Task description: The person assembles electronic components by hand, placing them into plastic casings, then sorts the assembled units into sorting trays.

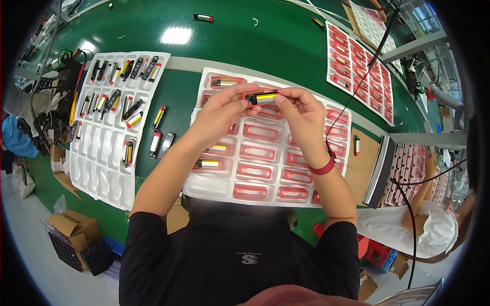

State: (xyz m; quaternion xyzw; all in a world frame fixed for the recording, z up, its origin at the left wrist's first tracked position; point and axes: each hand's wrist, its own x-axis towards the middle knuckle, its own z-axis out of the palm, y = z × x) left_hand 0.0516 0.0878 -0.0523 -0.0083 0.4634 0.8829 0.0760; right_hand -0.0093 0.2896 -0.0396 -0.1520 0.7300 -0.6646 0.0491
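Note:
Between the fingertips of my left hand and my right hand is a small battery assembly, silver and yellow with a black end and red at its upper edge. Both hands are closed on it, one at each end. It is held above a white moulded tray whose pockets mostly hold red plastic frames. A few frames along the tray's left column carry silver-yellow cells. A dark red band with a black cord circles my right wrist.
Left stands another white tray with loose battery assemblies. Several more lie on the green table between the trays. A third tray of red frames sits far right. A black cable hangs near a co-worker's arm.

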